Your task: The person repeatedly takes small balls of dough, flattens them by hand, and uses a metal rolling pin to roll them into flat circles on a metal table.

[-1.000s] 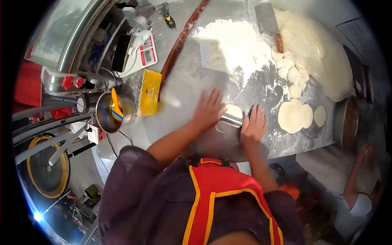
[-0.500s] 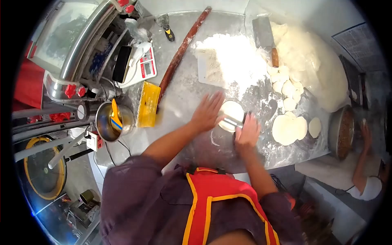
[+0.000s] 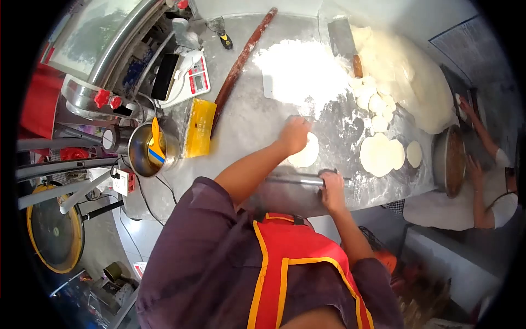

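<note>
A round of rolled dough (image 3: 306,154) lies on the floury steel table. My left hand (image 3: 296,135) is over its upper left edge, with the fingers curled in; what they hold, if anything, is hidden. Just below the dough, my right hand (image 3: 332,188) is closed around the right end of a thin metal rolling pin (image 3: 296,180), which lies crosswise near the table's front edge. Flattened dough rounds (image 3: 378,156) overlap to the right, with a single round (image 3: 414,154) beside them. Several small dough pieces (image 3: 377,104) sit farther back, dusted with flour.
A flour heap (image 3: 298,71), a cleaver (image 3: 342,39) and a big covered dough mass (image 3: 405,77) are at the back. Leftward are a long wooden rod (image 3: 241,66), a yellow scraper (image 3: 199,129), a scale (image 3: 197,82) and a metal pot (image 3: 143,164). A co-worker's hands (image 3: 474,170) are near a filling basin (image 3: 453,164).
The rolling pin has come off the dough toward my body, with my right hand on it. My left hand has left the pin and curled over the dough's edge.
</note>
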Available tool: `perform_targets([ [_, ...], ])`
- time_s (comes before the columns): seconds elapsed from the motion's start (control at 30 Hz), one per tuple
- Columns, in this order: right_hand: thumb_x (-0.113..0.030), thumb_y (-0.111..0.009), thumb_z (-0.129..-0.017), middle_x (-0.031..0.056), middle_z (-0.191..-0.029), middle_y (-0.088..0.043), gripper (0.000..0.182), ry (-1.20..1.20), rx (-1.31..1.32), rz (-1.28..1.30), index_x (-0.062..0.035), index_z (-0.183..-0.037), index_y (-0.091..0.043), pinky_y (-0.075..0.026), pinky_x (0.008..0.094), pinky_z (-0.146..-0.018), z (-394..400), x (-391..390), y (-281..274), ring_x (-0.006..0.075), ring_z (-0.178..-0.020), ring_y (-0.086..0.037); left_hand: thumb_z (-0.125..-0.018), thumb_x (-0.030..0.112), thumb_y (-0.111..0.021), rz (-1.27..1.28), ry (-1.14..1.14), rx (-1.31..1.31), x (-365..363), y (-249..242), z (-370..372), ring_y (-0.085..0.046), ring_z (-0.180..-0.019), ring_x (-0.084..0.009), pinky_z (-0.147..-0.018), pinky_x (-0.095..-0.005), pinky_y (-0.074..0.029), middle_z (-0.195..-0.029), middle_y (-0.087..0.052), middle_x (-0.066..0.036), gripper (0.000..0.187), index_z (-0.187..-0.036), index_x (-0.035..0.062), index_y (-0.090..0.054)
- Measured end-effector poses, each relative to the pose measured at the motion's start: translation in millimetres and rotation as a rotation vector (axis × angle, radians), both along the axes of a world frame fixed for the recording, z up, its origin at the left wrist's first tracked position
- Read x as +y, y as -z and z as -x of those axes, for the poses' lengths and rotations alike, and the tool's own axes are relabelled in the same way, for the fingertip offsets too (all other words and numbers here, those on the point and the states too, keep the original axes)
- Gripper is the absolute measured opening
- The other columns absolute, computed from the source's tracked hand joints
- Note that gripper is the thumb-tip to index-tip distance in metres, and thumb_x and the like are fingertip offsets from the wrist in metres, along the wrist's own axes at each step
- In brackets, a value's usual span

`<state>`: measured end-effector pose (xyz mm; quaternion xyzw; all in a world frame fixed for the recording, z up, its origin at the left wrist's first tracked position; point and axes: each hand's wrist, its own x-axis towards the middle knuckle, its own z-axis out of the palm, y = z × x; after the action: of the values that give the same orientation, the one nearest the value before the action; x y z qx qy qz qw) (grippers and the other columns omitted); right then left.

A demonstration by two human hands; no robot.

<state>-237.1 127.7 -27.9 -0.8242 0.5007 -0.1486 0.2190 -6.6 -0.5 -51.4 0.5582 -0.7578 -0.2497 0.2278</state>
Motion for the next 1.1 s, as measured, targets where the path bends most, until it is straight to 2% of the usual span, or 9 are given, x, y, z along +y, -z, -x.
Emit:
perform_targets([
  [0.2, -0.024, -0.061, -0.089, 0.0205, -0.139, -0.05, 0.054, 0.172, 0.217, 0.095, 0.0004, -0.136, -0.049, -0.026, 0.0532, -0.113, -26, 44, -5, 0.0335, -0.131, -0.046, -0.078, 0.012, -0.066, -0.527, -0.082, 0.443, 51, 3, -38, -0.061, -0.103, -0.0378, -0.088, -0.0462, -0.049, -0.106, -0.065, -0.021, 0.035, -0.111, 0.0066, -0.056],
  [0.23, -0.025, -0.06, -0.091, 0.0211, -0.139, -0.051, 0.052, 0.219, 0.225, 0.178, 0.0009, -0.135, -0.05, -0.026, 0.0534, -0.114, -40, 26, 0, 0.0339, -0.131, -0.046, -0.081, 0.018, -0.065, -0.541, 0.0, 0.317, 57, -8, -37, -0.064, -0.098, -0.0385, -0.085, -0.044, -0.049, -0.101, -0.068, -0.019, 0.03, -0.108, 0.006, -0.058],
  [0.5, -0.034, -0.044, -0.1, 0.0179, -0.141, -0.052, 0.048, 0.344, 0.254, 0.219, 0.0004, -0.133, -0.054, -0.028, 0.054, -0.113, -84, -135, 11, 0.034, -0.13, -0.047, -0.088, 0.025, -0.061, -0.362, -0.014, 0.058, 16, -17, 6, -0.063, -0.095, -0.0386, -0.083, -0.0489, -0.049, -0.099, -0.068, -0.019, 0.027, -0.106, 0.0069, -0.067],
  [0.63, -0.031, -0.055, -0.096, 0.0233, -0.138, -0.052, 0.051, 0.197, 0.258, 0.294, 0.003, -0.133, -0.051, -0.028, 0.0522, -0.113, -63, -24, 13, 0.0358, -0.13, -0.047, -0.086, 0.027, -0.063, -0.317, -0.091, 0.109, 30, -3, -24, -0.063, -0.096, -0.039, -0.084, -0.0473, -0.049, -0.101, -0.068, -0.02, 0.029, -0.105, 0.0052, -0.066],
  [0.7, -0.032, -0.053, -0.098, 0.0254, -0.139, -0.05, 0.054, 0.19, 0.223, 0.141, 0.0055, -0.136, -0.048, -0.03, 0.0521, -0.112, -55, 23, -6, 0.0363, -0.132, -0.046, -0.087, 0.027, -0.063, -0.482, -0.138, 0.193, 45, -8, -40, -0.063, -0.101, -0.0383, -0.087, -0.0479, -0.049, -0.105, -0.068, -0.02, 0.032, -0.109, 0.0048, -0.065],
  [0.8, -0.033, -0.058, -0.094, 0.0255, -0.135, -0.053, 0.054, 0.231, 0.272, 0.305, 0.005, -0.133, -0.051, -0.031, 0.0541, -0.111, -68, -23, 9, 0.0371, -0.129, -0.048, -0.086, 0.025, -0.063, -0.589, -0.052, 0.199, 55, -22, -40, -0.063, -0.104, -0.0382, -0.087, -0.0485, -0.049, -0.107, -0.068, -0.02, 0.032, -0.111, 0.0042, -0.065],
  [0.93, -0.033, -0.046, -0.1, 0.0224, -0.139, -0.052, 0.052, 0.319, 0.31, 0.241, 0.0057, -0.133, -0.052, -0.028, 0.051, -0.114, -89, -117, 12, 0.0348, -0.132, -0.045, -0.085, 0.028, -0.063, -0.454, 0.032, 0.084, 17, -18, -11, -0.062, -0.098, -0.0393, -0.087, -0.0463, -0.048, -0.103, -0.067, -0.02, 0.034, -0.11, 0.005, -0.066],
  [1.03, -0.034, -0.046, -0.1, 0.0233, -0.139, -0.051, 0.052, 0.281, 0.24, 0.189, 0.0057, -0.134, -0.051, -0.027, 0.0519, -0.114, -89, -111, 7, 0.036, -0.132, -0.045, -0.087, 0.029, -0.062, -0.395, 0.22, -0.147, 3, -12, -10, -0.063, -0.097, -0.0377, -0.087, -0.0464, -0.048, -0.102, -0.068, -0.018, 0.033, -0.111, 0.0062, -0.067],
  [1.1, -0.031, -0.053, -0.097, 0.0257, -0.137, -0.051, 0.054, 0.205, 0.212, 0.314, 0.0056, -0.136, -0.047, -0.026, 0.053, -0.114, -73, -47, 11, 0.0382, -0.132, -0.044, -0.087, 0.03, -0.063, -0.375, 0.114, 0.062, 19, -1, -28, -0.062, -0.098, -0.0383, -0.087, -0.0465, -0.048, -0.103, -0.067, -0.019, 0.035, -0.111, 0.0048, -0.066],
])
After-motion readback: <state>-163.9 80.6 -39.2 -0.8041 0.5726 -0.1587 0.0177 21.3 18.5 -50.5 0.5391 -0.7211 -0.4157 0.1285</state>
